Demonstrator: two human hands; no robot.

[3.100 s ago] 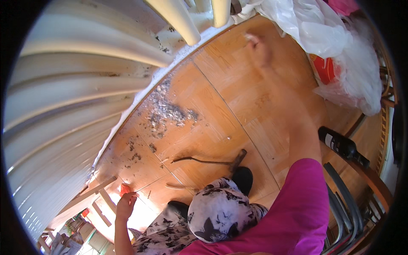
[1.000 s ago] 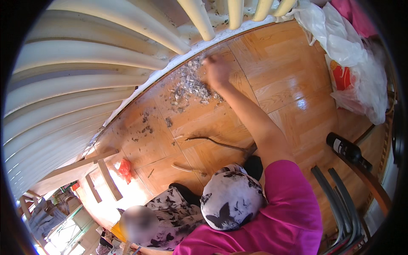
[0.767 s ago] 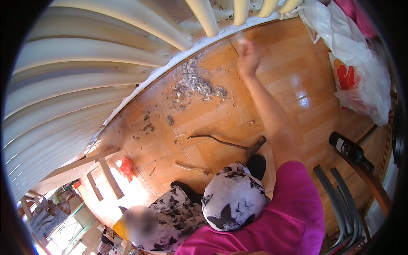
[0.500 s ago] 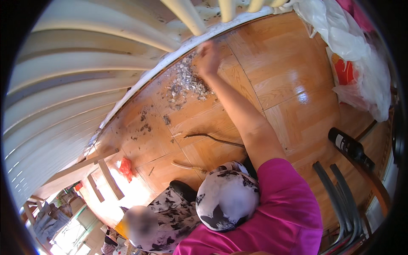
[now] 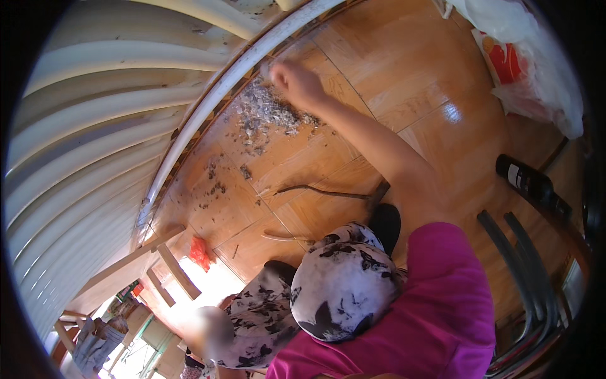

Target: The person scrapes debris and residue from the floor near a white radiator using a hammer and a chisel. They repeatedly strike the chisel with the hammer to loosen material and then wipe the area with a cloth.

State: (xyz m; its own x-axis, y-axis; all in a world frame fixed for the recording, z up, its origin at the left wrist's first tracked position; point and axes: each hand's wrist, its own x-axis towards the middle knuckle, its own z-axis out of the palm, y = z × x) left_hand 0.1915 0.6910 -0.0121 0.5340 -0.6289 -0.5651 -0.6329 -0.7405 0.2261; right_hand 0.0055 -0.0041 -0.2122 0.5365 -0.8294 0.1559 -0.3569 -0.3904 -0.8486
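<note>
My right hand (image 5: 298, 84) reaches out over the floor with its fingers curled. It is at the far edge of a loose heap of grey and whitish flakes (image 5: 268, 112), close to a white rail (image 5: 237, 69). Something small and pale shows at the fingertips, too unclear to name. Dark crumbs (image 5: 214, 183) lie scattered nearer to me, left of the heap. My left hand does not show. Below my right forearm a thin dark stick (image 5: 325, 191) rests on the floor, with a pale curved stick (image 5: 284, 237) nearer to my knees.
Large white ribs (image 5: 101, 132) rise along the left. A wooden stool (image 5: 177, 271) and a crumpled red plastic bag (image 5: 199, 254) are at lower left. On the right are a white plastic bag (image 5: 543, 76), a dark bottle (image 5: 527, 180) and grey metal tubes (image 5: 517, 259).
My right hand has shifted slightly left and stays beside the heap. The whole view has also shifted, bringing more of my dark shoe into sight. The heap looks much the same.
</note>
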